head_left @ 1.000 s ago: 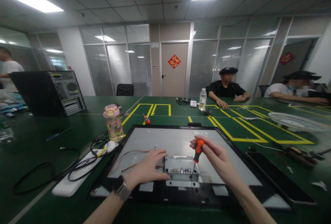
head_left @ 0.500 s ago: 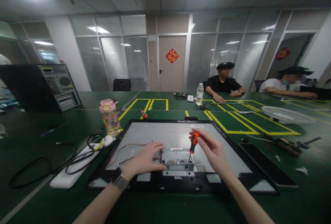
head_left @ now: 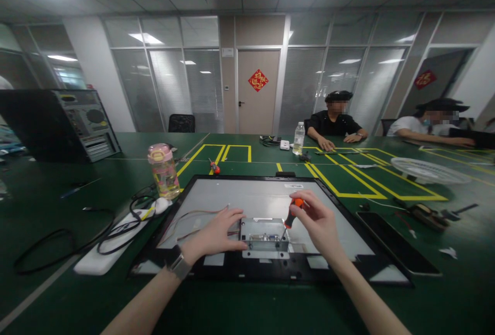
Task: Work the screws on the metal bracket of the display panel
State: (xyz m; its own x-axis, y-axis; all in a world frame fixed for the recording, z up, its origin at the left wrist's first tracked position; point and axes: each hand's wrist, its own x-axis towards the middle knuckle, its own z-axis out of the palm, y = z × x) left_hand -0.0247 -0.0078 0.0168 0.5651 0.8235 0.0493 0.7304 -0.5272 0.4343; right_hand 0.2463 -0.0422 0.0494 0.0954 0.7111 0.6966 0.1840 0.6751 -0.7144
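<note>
A screwdriver with an orange and black handle is in my right hand, gripped between thumb and fingers. It leans right, its tip down at the right end of a metal bracket with connector ports. My left hand lies at the bracket's left side, fingers and thumb spread, fingertips at its edge. Both hands are over a flat display panel lying on its face, with a grey back and black frame. Thin wires run across it, partly under my left hand. Whether the tip sits in a screw is too small to tell.
Left of the panel are a white power strip with black cables and a pink-lidded bottle. A black phone-like slab lies at right. Another screwdriver lies behind the panel. A computer case stands far left; two people sit opposite.
My right hand and the screwdriver handle have shifted slightly right, and the screwdriver leans more. Its tip sits a little higher at the bracket. My left hand stays at the bracket's left side.
</note>
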